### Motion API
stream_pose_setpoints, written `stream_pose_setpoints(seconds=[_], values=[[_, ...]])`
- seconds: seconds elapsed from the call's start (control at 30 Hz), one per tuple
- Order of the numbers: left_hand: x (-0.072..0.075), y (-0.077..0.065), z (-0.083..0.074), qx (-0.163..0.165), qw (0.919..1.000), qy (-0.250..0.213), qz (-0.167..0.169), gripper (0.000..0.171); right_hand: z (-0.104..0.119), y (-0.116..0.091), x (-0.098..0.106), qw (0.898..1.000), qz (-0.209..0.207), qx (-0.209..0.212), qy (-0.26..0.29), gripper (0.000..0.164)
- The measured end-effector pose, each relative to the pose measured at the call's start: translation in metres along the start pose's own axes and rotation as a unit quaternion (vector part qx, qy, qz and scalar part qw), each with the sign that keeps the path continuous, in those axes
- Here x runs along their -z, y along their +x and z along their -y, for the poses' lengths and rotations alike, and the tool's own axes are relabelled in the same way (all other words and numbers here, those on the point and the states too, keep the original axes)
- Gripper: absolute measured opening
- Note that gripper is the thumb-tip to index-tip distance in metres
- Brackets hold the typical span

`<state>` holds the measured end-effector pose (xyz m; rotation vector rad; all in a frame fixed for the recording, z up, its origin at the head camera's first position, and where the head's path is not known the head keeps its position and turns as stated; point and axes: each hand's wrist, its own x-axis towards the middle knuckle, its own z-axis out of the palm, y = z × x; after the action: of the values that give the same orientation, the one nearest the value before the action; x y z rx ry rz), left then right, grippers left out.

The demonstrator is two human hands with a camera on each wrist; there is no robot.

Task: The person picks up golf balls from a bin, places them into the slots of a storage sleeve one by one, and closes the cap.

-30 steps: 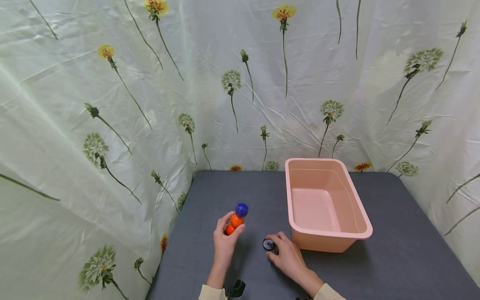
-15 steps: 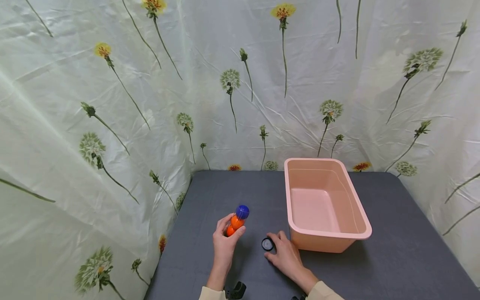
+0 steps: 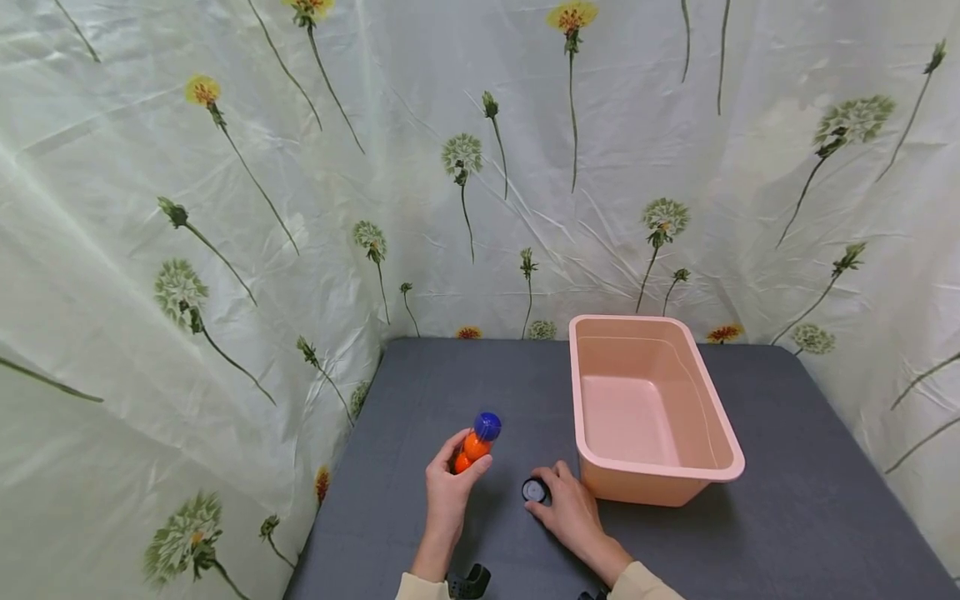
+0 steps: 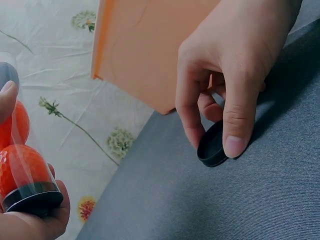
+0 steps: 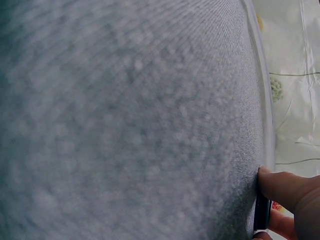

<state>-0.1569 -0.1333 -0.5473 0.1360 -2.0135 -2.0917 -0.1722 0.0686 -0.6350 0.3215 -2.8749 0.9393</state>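
Left hand holds ball tube upright, right hand pinches its black cap on the table.

Left hand (image 3: 448,492) is wrapped round a clear plastic tube (image 3: 473,442), slightly tilted, open end up: two glossy orange balls inside, a blue ball (image 3: 487,425) on top, black base visible in the left wrist view. Right hand (image 3: 567,510), thumb and fingers curled, grips the round black cap (image 4: 214,146) at its rim, cap tipped on edge on the grey felt-like table (image 3: 787,500). My read: lift the cap clear before turning it flat, keep the tube steady, since the blue ball sits proud of the mouth. Smooth pink plastic tub (image 3: 726,434) stands just right of the hand, rounded corners, nothing in it.
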Motion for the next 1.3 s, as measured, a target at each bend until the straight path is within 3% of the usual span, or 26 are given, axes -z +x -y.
stream_pose_setpoints(seconds=[0.17, 0.4, 0.9, 1.3], values=[[0.002, 0.0, 0.006, 0.006, 1.0, 0.006, 0.004, 0.048, 0.002, -0.002, 0.0, 1.0, 0.008, -0.012, 0.009, 0.044], [0.006, 0.009, 0.033, 0.014, 0.9999, 0.009, 0.002, 0.051, 0.008, -0.003, 0.004, 0.999, 0.005, -0.029, 0.033, 0.042], [0.007, 0.004, 0.037, 0.04, 0.9992, 0.0, 0.001, 0.053, 0.035, -0.003, 0.03, 0.995, -0.009, -0.004, 0.101, 0.038], [0.012, -0.002, 0.035, 0.003, 0.9993, 0.009, 0.036, 0.048, 0.07, 0.003, 0.067, 0.976, -0.083, 0.023, 0.198, 0.043]])
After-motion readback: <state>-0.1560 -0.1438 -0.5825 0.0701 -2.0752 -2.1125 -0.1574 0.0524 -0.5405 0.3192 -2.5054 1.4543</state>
